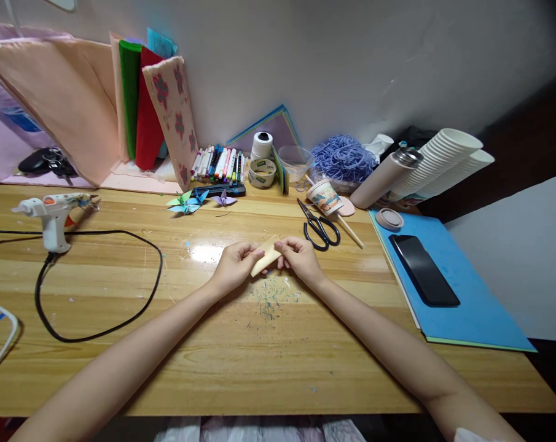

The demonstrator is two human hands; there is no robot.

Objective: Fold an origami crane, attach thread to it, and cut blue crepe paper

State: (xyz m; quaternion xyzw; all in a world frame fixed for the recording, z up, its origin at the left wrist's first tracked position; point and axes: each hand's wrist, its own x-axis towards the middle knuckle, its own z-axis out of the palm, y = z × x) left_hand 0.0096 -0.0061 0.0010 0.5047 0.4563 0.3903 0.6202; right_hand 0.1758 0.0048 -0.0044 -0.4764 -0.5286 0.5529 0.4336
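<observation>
A small folded piece of pale yellow paper point(266, 258) is held between both hands above the middle of the wooden table. My left hand point(236, 263) pinches its lower left part, thumb on top. On its upper right end, my right hand point(300, 258) presses with thumb and fingers. The undersides of the fingers are partly hidden by the paper. Black-handled scissors point(321, 228) lie just beyond my right hand. Several folded paper cranes point(188, 202) in green, blue and purple sit farther back on the left.
A white glue gun point(54, 218) stands at left, its black cable point(160, 276) looping over the table point(213, 368). Markers point(220, 164), tape point(262, 173), purple yarn point(340, 158) and paper cups point(448, 153) line the back. At right, a phone point(422, 270) lies on blue sheets point(471, 307).
</observation>
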